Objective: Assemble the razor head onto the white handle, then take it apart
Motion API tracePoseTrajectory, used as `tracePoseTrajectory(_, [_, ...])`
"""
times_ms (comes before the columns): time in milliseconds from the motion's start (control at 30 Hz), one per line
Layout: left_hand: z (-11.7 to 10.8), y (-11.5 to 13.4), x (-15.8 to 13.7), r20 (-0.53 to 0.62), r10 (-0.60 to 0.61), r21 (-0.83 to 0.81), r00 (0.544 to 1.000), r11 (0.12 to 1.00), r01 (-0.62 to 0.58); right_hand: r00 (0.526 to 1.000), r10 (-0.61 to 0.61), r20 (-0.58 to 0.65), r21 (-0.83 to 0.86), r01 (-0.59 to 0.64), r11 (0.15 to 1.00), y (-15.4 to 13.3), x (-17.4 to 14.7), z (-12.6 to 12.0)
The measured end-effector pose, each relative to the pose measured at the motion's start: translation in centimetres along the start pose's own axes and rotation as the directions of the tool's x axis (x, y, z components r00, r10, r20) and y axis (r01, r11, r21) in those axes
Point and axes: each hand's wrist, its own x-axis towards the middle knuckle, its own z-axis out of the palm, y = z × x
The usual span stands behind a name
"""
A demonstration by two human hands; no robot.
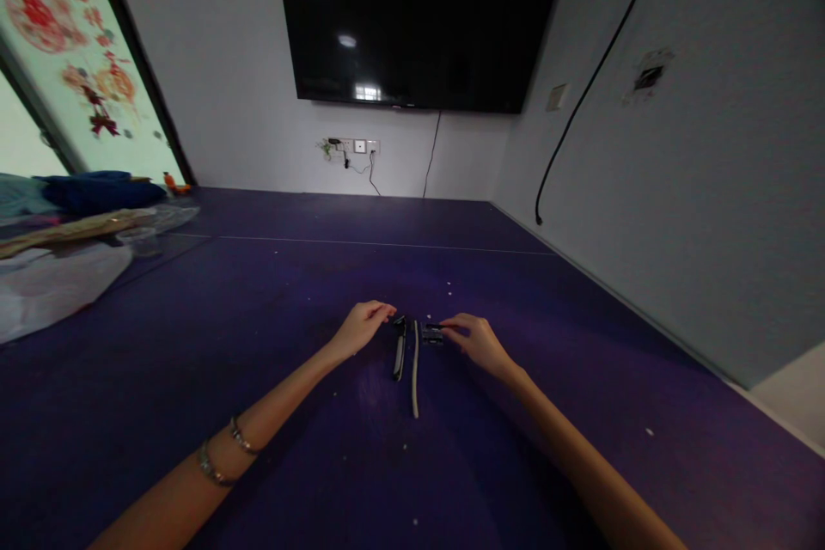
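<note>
My left hand (364,328) has its thumb and fingers pressed together near the top of a narrow dark tool with a pale grey side (400,352). Whether anything sits in that pinch is too small to see. A pale grey length of cable or rod (416,369) lies upright in the view, just right of the tool. My right hand (480,345) pinches a thin dark piece (436,326) over a small dark block with light marks (431,337). Whether piece and block are joined cannot be made out.
The purple surface (290,464) spreads around my hands, with scattered white specks. Bags, cloths and a clear plastic cup (140,241) lie at the left. Ahead, a large television (425,26) hangs above wall sockets (359,146). A black cable (583,103) hangs along the right wall.
</note>
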Motion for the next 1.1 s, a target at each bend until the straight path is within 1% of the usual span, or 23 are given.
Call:
tracePoseTrajectory(67, [-0.1, -0.5, 0.1, -0.010, -0.044, -0.002, 0.999, 0.999, 0.044, 1.000, -0.004, 0.004, -0.018, 0.004, 1.000, 1.0, 0.1, 0.4])
tracePoseTrajectory(167, [-0.2, -0.8, 0.1, -0.007, -0.058, 0.000, 0.998, 0.998, 0.058, 1.000, -0.008, 0.012, -0.036, 0.008, 0.999, 1.6, 0.3, 0.9])
tracePoseTrajectory(367, [0.0, -0.6, 0.0, 0.014, -0.059, 0.004, 0.998, 0.998, 0.059, 0.998, 0.047, 0.037, -0.083, -0.044, 0.996, 1.4, 0.4, 1.3])
tracePoseTrajectory(667, [0.1, -0.3, -0.2, 0.043, -0.063, 0.022, 0.997, 0.998, 0.062, 0.996, 0.067, 0.066, -0.122, -0.058, 0.991, 1.7, 0.4, 1.5])
tracePoseTrajectory(1100, [0.5, -0.4, -0.4, 0.070, -0.064, 0.021, 0.995, 0.998, 0.063, 0.996, 0.084, 0.042, -0.166, -0.076, 0.983, 1.0, 0.3, 1.5])
